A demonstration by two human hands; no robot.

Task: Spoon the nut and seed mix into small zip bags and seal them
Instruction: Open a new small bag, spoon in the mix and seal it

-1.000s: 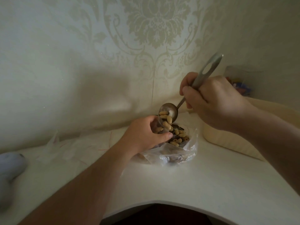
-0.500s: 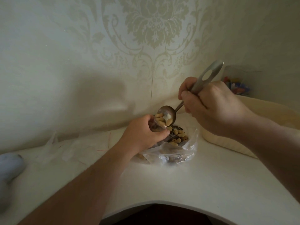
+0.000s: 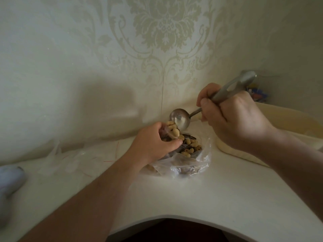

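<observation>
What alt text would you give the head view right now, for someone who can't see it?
The right hand tips a metal spoon, spilling nuts into a small zip bag that the left hand holds open above a larger clear bag of mix on a white table. A cream bowl sits right.

pale damask wallpaper [image 3: 162,32] with vertical seam behind cream curved-edge tabletop [image 3: 201,194]; dim, soft light.

A home is indicated: damask-patterned wallpaper [image 3: 162,32] is seen behind a cream table [image 3: 201,194] with a curved cut-out edge, set into a dimly lit room corner.
</observation>
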